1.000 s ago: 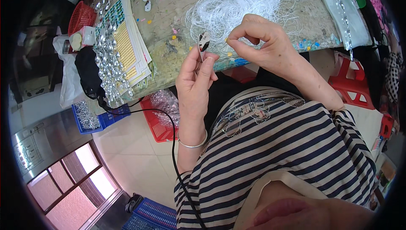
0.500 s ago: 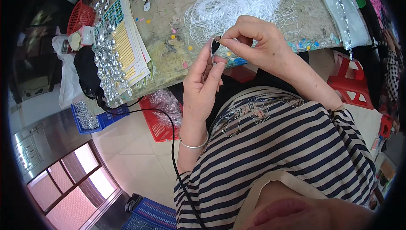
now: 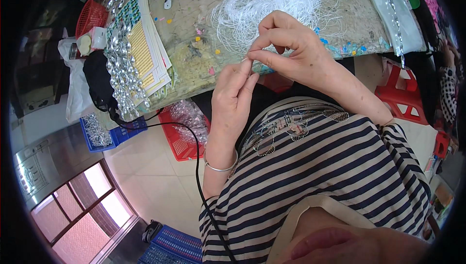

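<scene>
My left hand (image 3: 230, 91) is raised at the table's near edge, with thumb and fingers pinched together. Its fingers cover whatever lies between them. Right up against its fingertips, my right hand (image 3: 293, 45) pinches thumb and forefinger, the other fingers curled. What the right hand holds is too small to make out. Just beyond both hands, a loose heap of white thread (image 3: 272, 9) is spread on the worn table (image 3: 187, 45).
Strings of clear faceted beads (image 3: 124, 70) and patterned sheets (image 3: 145, 55) lie at the table's left. Clear plastic bags (image 3: 388, 16) lie at the right. Below are a red basket (image 3: 187, 152), a blue bin (image 3: 119, 135) and a red stool (image 3: 403, 96). A black cable (image 3: 198, 176) hangs nearby.
A small dark piece with a pale edge showed in my left fingers and is now hidden. The left fingers have closed and turned; the right hand has shifted slightly left and up.
</scene>
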A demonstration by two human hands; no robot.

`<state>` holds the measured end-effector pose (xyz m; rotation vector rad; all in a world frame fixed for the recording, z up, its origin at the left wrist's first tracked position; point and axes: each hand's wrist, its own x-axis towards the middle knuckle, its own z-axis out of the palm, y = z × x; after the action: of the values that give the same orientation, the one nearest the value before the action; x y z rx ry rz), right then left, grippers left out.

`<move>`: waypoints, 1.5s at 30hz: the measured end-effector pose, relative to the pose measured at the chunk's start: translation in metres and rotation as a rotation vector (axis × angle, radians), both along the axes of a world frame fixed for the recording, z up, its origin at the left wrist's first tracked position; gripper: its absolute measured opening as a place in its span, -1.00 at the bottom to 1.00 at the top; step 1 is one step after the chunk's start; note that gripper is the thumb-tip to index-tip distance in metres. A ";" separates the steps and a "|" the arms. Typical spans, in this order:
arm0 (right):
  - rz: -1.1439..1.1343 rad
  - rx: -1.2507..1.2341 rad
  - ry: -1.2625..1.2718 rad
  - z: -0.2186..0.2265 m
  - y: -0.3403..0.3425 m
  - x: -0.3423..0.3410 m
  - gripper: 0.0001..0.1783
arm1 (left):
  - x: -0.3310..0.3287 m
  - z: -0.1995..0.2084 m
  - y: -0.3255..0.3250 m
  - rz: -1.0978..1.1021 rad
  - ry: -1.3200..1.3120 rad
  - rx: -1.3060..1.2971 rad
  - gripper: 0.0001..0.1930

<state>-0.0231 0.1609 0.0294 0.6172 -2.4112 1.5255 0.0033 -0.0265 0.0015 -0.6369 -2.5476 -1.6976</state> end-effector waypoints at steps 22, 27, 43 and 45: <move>0.089 -0.234 -0.288 -0.012 -0.001 0.001 -0.94 | 0.007 0.010 -0.009 -0.033 -0.117 -0.102 -0.59; 0.126 -0.457 -0.509 -0.018 -0.002 -0.003 -0.92 | 0.008 -0.003 -0.017 -0.124 -0.200 0.006 -0.58; 0.181 -0.106 -0.454 -0.008 0.002 0.001 -0.88 | -0.002 -0.001 -0.007 0.147 -0.587 0.555 -0.86; 0.163 0.092 -0.385 -0.011 0.012 0.003 -0.87 | -0.002 0.000 -0.016 0.213 -0.590 0.539 -0.85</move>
<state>-0.0205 0.1731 0.0185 0.5968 -2.7873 1.7441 0.0018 -0.0421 0.0014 0.1882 -2.1328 -2.6116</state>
